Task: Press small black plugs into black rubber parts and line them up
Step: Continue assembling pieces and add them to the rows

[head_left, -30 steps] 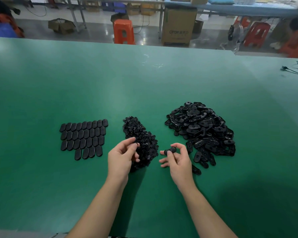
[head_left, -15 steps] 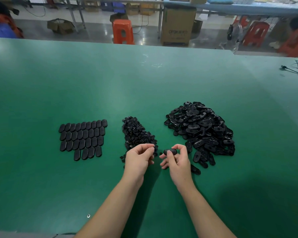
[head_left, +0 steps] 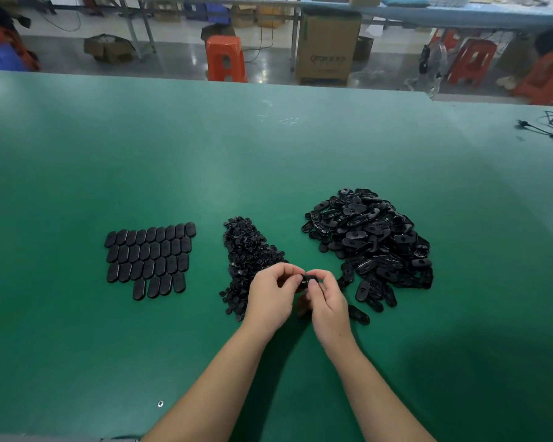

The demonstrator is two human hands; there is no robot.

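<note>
Green table: two hands, two heaps.

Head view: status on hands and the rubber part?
Left hand and right hand together, both pinching one black oval rubber part. Plug hidden by fingers. Finished rows at left. Nothing in the way.
</note>
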